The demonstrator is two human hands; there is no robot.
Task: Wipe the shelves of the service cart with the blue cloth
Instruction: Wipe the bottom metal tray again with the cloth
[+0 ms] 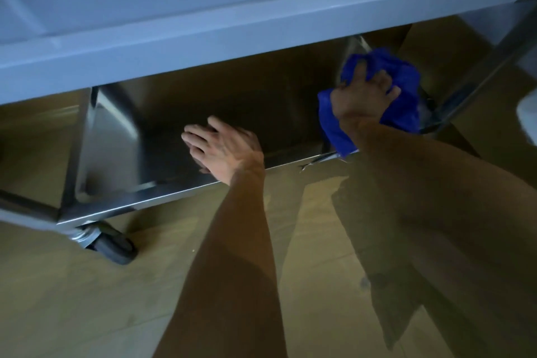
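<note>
Wooden floor [72,299] lay under the cart's bottom shelf [232,113]. At its right end the right hand [364,99] gripped the bunched blue cloth [404,113]; the left hand [223,147] rested flat, fingers straight, empty. Wiping this shelf looked underway; next, probably a leftward sweep.

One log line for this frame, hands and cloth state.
phase: wiping steel bottom shelf | right hand: grips crumpled blue cloth at shelf's right end | left hand: flat, fingers straight, on shelf near front edge
</note>
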